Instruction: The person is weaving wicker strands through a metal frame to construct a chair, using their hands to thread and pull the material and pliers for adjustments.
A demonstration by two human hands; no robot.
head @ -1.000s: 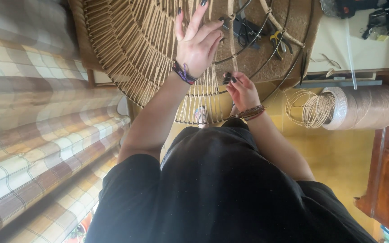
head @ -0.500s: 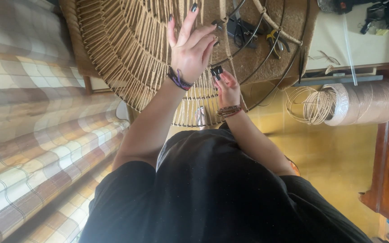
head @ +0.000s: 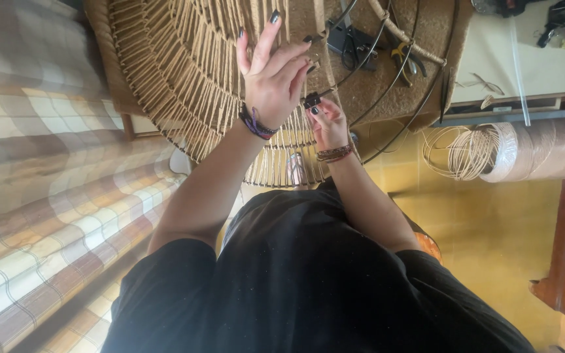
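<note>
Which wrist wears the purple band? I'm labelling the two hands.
The left hand, spread open against the woven cane frame, wears the purple wristband; the right hand wears a brown beaded bracelet.

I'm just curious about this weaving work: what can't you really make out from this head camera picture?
- The small dark thing pinched by the right hand: too small to identify.
- The left hand: only its back shows; its palm side against the woven frame is hidden.
- The woven frame: its top is cut off by the picture's upper edge.
- The tools on the mat: small, crossed by wire hoops.
- The cord spool: cut off at the right edge.
</note>
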